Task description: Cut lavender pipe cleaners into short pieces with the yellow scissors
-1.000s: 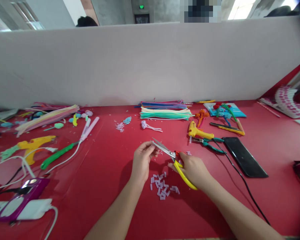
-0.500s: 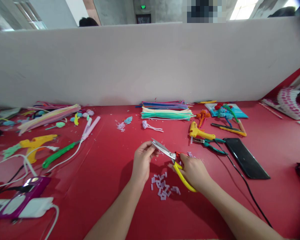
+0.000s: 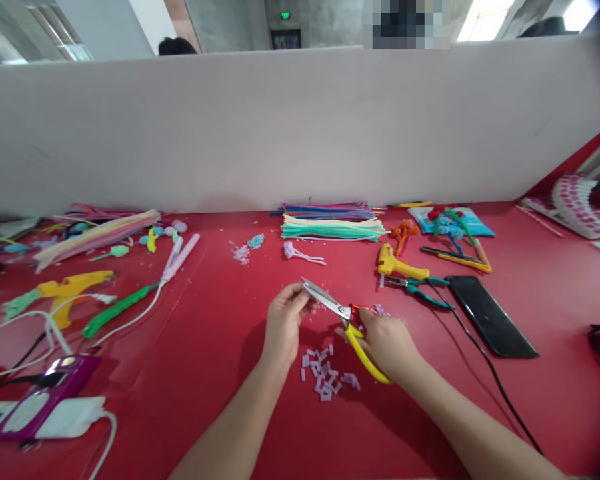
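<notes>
My right hand (image 3: 387, 343) grips yellow-handled scissors (image 3: 340, 313) whose steel blades point up-left toward my left hand (image 3: 285, 323). The left hand's fingers are pinched together right at the blade tips, on a small pale piece I cannot make out. Below and between the hands lies a heap of several short lilac cut pieces (image 3: 325, 377) on the red table (image 3: 205, 347).
A stack of pipe cleaners (image 3: 330, 223) lies by the white partition (image 3: 300, 127). A yellow glue gun (image 3: 397, 263), green pliers (image 3: 420, 288), a black phone (image 3: 490, 313) and a black cable sit at right. Another glue gun (image 3: 65, 290), cords and a purple phone (image 3: 40, 400) at left.
Both hands stay in place. The scissors' yellow handles have drawn slightly closer together and the blades have hardly shifted.
</notes>
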Demonstrator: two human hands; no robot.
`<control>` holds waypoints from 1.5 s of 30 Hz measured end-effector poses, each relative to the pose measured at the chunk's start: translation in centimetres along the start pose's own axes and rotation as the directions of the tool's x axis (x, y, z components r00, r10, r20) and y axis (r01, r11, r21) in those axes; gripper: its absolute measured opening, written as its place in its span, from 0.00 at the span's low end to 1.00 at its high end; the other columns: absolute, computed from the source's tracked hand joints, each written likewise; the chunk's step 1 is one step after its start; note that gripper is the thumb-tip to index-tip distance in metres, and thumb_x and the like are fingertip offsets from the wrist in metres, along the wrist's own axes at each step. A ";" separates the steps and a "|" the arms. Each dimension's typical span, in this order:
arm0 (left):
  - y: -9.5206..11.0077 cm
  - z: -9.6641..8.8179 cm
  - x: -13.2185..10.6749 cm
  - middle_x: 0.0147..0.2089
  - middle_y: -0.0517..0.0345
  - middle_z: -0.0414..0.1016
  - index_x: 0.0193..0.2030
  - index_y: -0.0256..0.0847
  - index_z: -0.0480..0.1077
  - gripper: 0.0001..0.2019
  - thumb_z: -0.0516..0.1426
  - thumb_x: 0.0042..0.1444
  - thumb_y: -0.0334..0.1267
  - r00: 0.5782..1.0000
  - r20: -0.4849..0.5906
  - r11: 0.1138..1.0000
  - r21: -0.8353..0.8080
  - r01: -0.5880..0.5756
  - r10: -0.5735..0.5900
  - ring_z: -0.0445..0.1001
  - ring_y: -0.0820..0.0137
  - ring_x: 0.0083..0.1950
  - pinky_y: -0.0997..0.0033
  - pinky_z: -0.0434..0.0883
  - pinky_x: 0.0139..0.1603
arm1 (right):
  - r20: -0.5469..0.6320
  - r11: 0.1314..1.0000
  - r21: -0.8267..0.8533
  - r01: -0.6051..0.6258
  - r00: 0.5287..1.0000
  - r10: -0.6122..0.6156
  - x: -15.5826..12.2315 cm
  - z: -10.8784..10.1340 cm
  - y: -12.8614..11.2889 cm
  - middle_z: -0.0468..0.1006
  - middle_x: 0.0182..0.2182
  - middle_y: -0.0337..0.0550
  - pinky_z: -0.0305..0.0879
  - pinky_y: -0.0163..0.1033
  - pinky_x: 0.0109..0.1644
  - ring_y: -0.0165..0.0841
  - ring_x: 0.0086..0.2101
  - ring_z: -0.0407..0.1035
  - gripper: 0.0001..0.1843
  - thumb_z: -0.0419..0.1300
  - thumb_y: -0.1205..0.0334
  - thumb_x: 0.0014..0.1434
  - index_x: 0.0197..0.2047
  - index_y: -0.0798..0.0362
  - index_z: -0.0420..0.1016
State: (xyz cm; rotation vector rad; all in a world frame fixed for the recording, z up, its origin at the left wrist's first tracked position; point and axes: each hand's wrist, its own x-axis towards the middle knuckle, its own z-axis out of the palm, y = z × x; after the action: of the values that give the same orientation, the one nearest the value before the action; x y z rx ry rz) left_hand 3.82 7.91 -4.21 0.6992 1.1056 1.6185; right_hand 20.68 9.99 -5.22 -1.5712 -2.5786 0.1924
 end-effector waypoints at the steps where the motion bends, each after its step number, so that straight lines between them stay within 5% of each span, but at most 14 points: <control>1: 0.0 0.0 0.0 0.25 0.61 0.68 0.30 0.36 0.67 0.05 0.55 0.45 0.34 1.000 0.000 1.000 0.001 0.000 0.000 0.65 0.78 0.26 0.78 0.62 0.29 | 0.001 1.000 0.003 -0.001 1.000 0.001 0.0 0.0 0.0 0.70 0.18 0.41 0.40 0.33 0.21 0.30 0.19 0.64 0.23 0.41 0.41 0.51 0.26 0.53 0.60; 21: 0.3 0.1 0.0 0.27 0.58 0.68 0.31 0.35 0.66 0.07 0.56 0.43 0.35 1.000 -0.025 1.000 0.013 0.002 -0.002 0.66 0.77 0.26 0.77 0.63 0.29 | 0.020 0.999 -0.029 -0.023 1.000 0.023 0.2 -0.1 0.3 0.70 0.17 0.42 0.37 0.33 0.20 0.30 0.18 0.64 0.21 0.43 0.44 0.51 0.27 0.53 0.62; 27: 0.2 0.0 -0.1 0.27 0.57 0.68 0.31 0.35 0.65 0.08 0.55 0.44 0.36 0.999 -0.006 0.999 0.018 0.042 -0.042 0.66 0.76 0.27 0.77 0.63 0.28 | -0.089 0.996 -0.021 -0.088 0.992 0.086 0.3 -0.5 0.6 0.71 0.20 0.42 0.40 0.32 0.21 0.31 0.20 0.65 0.20 0.44 0.43 0.50 0.28 0.52 0.62; 32: -0.2 0.4 -0.4 0.25 0.58 0.68 0.30 0.36 0.65 0.08 0.54 0.45 0.38 0.979 0.151 0.977 0.181 0.112 -0.140 0.66 0.75 0.25 0.75 0.63 0.27 | -0.075 0.986 0.138 -0.094 0.992 0.105 0.4 -0.8 0.5 0.69 0.21 0.40 0.44 0.31 0.22 0.30 0.21 0.63 0.15 0.48 0.49 0.49 0.30 0.53 0.62; 37: -0.7 0.9 -1.0 0.23 0.59 0.67 0.28 0.37 0.66 0.07 0.52 0.46 0.38 0.882 0.412 0.922 0.383 0.062 -0.230 0.66 0.75 0.24 0.74 0.63 0.28 | 0.014 0.864 0.502 -0.026 1.000 0.021 0.4 -0.5 -0.1 0.67 0.19 0.36 0.47 0.29 0.21 0.26 0.20 0.60 0.09 0.47 0.58 0.50 0.26 0.53 0.61; 45: -0.8 0.7 -1.3 0.24 0.60 0.66 0.27 0.39 0.67 0.06 0.51 0.48 0.36 0.857 0.458 0.839 0.541 -0.058 -0.236 0.64 0.74 0.25 0.76 0.62 0.28 | 0.004 0.789 0.615 -0.016 1.000 0.017 0.3 -0.3 0.1 0.66 0.19 0.36 0.50 0.28 0.23 0.26 0.22 0.59 0.07 0.47 0.61 0.48 0.26 0.54 0.62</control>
State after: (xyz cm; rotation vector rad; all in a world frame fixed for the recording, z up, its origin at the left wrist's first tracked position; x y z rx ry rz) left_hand 5.16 7.00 -4.54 1.3398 1.1683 0.9277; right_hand 20.65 10.28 -4.97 -1.3220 -2.1520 0.9295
